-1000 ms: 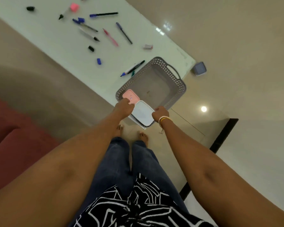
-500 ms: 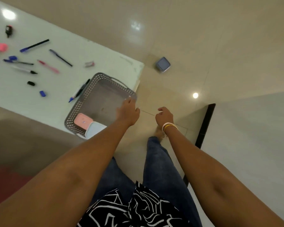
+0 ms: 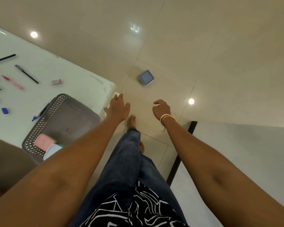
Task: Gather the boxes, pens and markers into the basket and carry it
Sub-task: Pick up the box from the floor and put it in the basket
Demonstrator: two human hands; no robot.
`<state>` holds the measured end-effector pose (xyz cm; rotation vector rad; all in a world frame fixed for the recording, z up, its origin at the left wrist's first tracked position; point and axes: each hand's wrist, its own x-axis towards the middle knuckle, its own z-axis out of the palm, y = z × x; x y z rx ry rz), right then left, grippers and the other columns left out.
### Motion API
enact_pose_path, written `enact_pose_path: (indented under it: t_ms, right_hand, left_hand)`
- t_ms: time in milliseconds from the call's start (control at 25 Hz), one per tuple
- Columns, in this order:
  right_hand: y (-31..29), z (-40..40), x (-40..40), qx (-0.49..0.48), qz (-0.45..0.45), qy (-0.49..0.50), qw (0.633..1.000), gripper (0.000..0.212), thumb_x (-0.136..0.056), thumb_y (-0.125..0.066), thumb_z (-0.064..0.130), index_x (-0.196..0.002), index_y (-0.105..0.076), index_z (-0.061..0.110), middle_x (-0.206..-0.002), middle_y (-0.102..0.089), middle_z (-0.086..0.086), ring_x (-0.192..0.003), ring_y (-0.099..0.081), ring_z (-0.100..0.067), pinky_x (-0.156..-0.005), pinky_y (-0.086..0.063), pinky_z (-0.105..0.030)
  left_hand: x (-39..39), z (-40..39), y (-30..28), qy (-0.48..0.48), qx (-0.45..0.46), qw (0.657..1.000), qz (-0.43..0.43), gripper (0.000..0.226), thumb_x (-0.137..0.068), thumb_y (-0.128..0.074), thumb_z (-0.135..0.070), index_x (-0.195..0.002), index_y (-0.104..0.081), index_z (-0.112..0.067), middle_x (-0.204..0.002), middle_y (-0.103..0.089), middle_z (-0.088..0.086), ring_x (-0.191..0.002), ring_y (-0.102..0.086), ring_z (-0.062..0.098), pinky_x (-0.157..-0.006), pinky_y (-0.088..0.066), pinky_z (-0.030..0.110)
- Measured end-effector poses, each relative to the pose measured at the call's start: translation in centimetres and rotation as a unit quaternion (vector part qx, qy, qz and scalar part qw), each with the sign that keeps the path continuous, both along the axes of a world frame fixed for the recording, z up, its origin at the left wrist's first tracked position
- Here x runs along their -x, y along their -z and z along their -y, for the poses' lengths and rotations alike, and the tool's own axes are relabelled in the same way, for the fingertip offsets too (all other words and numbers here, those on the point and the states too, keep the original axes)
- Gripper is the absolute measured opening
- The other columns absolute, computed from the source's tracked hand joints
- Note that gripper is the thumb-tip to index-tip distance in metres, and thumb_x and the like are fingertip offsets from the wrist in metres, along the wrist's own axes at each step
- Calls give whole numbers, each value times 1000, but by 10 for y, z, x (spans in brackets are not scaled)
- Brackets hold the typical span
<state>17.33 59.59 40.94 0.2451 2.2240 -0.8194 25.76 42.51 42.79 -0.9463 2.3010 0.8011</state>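
Note:
A grey perforated basket (image 3: 39, 126) sits at the near corner of the pale table (image 3: 75, 82). Inside it lie a pink box (image 3: 43, 142) and a light blue box (image 3: 52, 152), the latter partly hidden by my left forearm. A small blue-grey box (image 3: 146, 77) lies on the floor beyond the table corner. Several pens and markers are scattered on the table, among them a black pen (image 3: 26, 74) and a pink pen (image 3: 12, 82). My left hand (image 3: 117, 106) hovers empty, fingers spread, past the table corner. My right hand (image 3: 161, 108) hangs loosely curled and empty over the floor.
A blue cap (image 3: 5, 110) and a small grey piece (image 3: 56, 81) lie on the table. A blue pen (image 3: 41, 113) rests against the basket's left rim. A dark strip (image 3: 180, 153) edges a white surface on the right. My bare feet stand on glossy beige tiles.
Both hands let go of the boxes in the basket and swung right, past the table corner. The view turned toward the floor, bringing the blue-grey box nearer the centre.

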Motion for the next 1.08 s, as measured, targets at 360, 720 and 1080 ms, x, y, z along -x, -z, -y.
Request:
enact_pose_path:
  t_ms: [360,720,1080]
  right_hand:
    - [111,24,121,-52,58,-46,996,31,-88,-49,11,-117,-61,13,-121,-60,-10,-86,-51,-20,-72,-41,-26]
    - [384,68,245,-89,43,-88,991,50,-93,-51,20,-140,-39,10,-136,-50,-16,-117,-55,-33,-87,-48,-36]
    - [543,97,292,-74,78,52,993,69,-76,-75,26,-131,-36,13,-133,-46,-15,-103,-58,-32,-83,-57,-43]
  left_hand:
    - [118,-11,97,-21,16,1000,-9,56,-98,-41,-34,-148,-24,-15,-157,-24,10,-144,-26,29,-110,-25,58]
    - [206,-5,391,43,4,993,114,66,-98,-42,-33,-152,-8,-16,-162,-5,11,-149,-8,28,-113,-20,59]
    - [193,-1,567,69,-45,978,193,75,-97,-43,-40,-153,3,-24,-162,15,4,-150,3,27,-113,-18,62]
